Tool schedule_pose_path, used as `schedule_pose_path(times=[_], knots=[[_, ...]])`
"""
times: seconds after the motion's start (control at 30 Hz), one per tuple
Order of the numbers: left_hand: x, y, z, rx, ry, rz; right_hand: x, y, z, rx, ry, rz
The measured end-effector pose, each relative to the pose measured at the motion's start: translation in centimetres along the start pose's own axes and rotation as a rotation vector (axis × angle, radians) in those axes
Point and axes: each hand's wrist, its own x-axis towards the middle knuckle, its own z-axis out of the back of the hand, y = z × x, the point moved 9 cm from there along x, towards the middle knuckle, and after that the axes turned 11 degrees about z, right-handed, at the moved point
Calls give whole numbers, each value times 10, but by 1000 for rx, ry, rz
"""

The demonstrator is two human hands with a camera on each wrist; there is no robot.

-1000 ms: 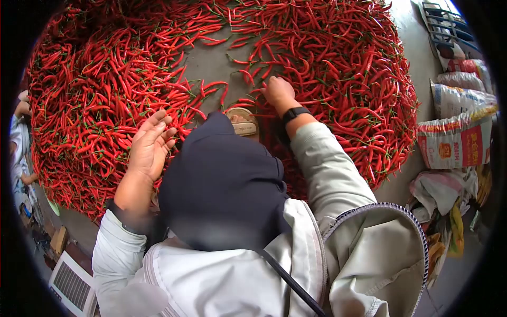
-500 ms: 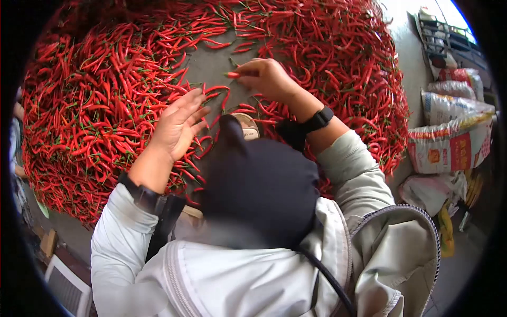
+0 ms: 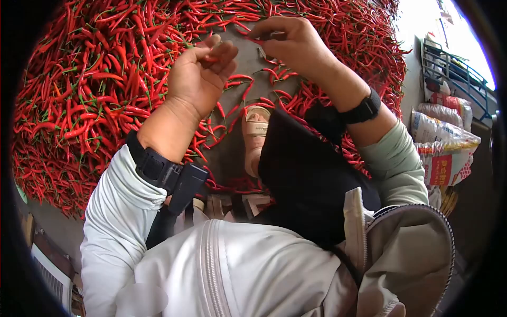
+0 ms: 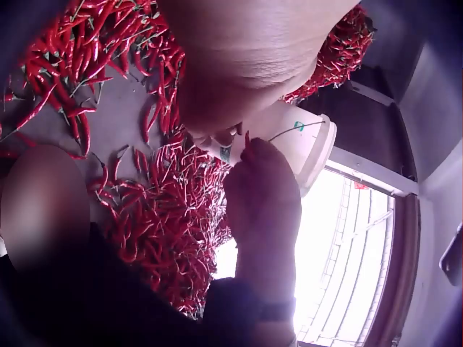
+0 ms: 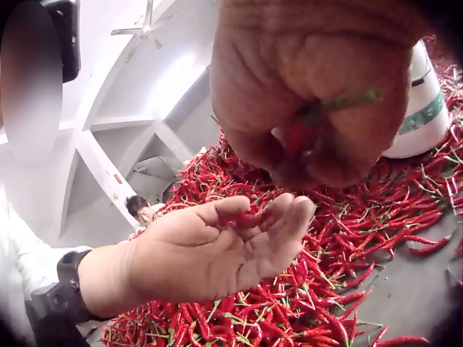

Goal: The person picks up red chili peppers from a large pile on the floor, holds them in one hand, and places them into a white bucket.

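Red chilli peppers with green stems form wide piles (image 3: 100, 90) on the grey floor. My left hand (image 3: 198, 79) is palm up over the pile's inner edge, its fingers curled round a chilli (image 5: 244, 217) that shows in the right wrist view. To its right, my right hand (image 3: 303, 45) pinches another chilli (image 5: 298, 137) between thumb and fingers, the green stem sticking out. The left wrist view also shows that right hand (image 4: 264, 191) with a red tip (image 4: 248, 144) at its fingers. The two hands are close together, apart from each other.
A sandalled foot (image 3: 257, 129) rests on bare floor between the piles. Printed sacks (image 3: 441, 158) and a blue metal rack (image 3: 457, 74) stand at the right. A white bucket (image 5: 423, 116) stands among the peppers. Another person (image 5: 139, 208) is in the background.
My right hand has left the right-hand pile with a chilli and moved up and inward. My left hand has risen towards it, its fingers now more curled. The head view has shifted.
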Motion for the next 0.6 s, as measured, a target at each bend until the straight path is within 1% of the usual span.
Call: schedule_pose_path(times=[0.03, 0.1, 0.13, 0.2, 0.23, 0.27, 0.3, 0.33, 0.37, 0.4, 0.43, 0.5, 0.53, 0.57, 0.6], knots=[[2, 0, 5, 11, 1, -2, -2, 0, -2, 4, -9, 4], [8, 20, -8, 294, 282, 124, -14, 7, 8, 115, -221, 127], [1, 36, -19, 253, 350, 214, -20, 11, 6, 113, -241, 128], [-8, 54, -27, 254, 392, 238, -34, 27, -4, -16, -213, 145], [-13, 60, -32, 238, 428, 244, -40, 30, -10, -92, -174, 104], [-14, 60, -29, 315, 396, 170, -44, 35, -11, -103, -209, 152], [-17, 59, -29, 315, 400, 151, -47, 39, -12, -109, -239, 204], [-18, 54, -21, 307, 332, 118, -50, 43, -11, -109, -232, 219], [-19, 48, -11, 297, 260, 86, -53, 38, -18, 209, -131, 175], [-22, 44, -4, 255, 344, 129, -58, 35, -25, 527, -24, 121], [-27, 42, -5, 258, 340, 119, -64, 24, -18, 532, -18, 130], [-39, 19, 18, 257, -19, -95, -81, -56, 12, 158, -205, -83], [-41, 18, 26, 289, -13, -52, -91, -101, 14, -83, -179, -61], [-46, 18, 27, 313, -7, -57, -103, -147, 9, -324, -158, -47], [-50, 23, 28, 296, -22, -19, -113, -181, -6, -442, -116, -51]])
